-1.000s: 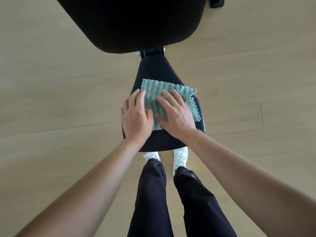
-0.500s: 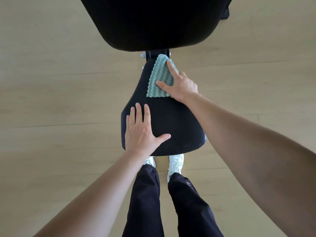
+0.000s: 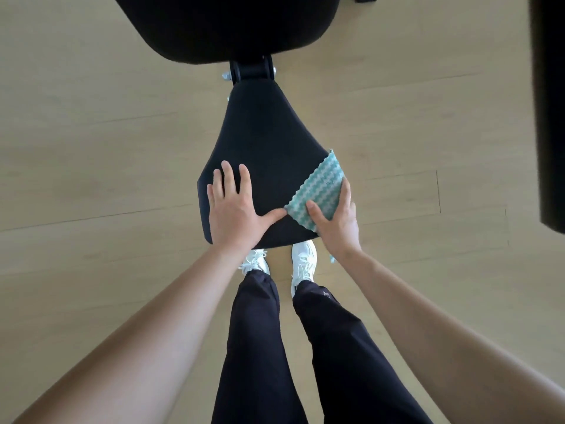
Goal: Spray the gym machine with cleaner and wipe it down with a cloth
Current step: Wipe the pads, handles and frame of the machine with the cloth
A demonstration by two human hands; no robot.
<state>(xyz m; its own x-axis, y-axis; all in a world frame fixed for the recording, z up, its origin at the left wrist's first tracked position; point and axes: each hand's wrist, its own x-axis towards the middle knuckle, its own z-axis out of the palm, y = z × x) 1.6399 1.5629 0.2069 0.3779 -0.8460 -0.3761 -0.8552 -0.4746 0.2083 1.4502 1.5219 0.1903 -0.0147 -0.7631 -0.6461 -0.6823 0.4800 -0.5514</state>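
- Two hands are on the seat pad; we list items from 9 o'clock across to 3 o'clock.
- We find the left hand flat on the pad's 7 o'clock area. Its fingers are straight, slightly apart and point to 12 o'clock. The thumb reaches toward 3 o'clock, and its tip meets the near corner of the cloth.
- We note that the seat pad narrows at 12 o'clock, where a bracket joins it to the back pad. White shoes show below its 6 o'clock edge.
- We locate the cloth, teal-and-white zigzag, at the pad's 4 o'clock rim, draped over it.
- We see the right hand on the cloth. The thumb presses on top and the forefinger lies straight along the outer edge, the two spread apart. The other fingers are hidden.
- We record a dark panel at 3 o'clock, well apart from the pad.
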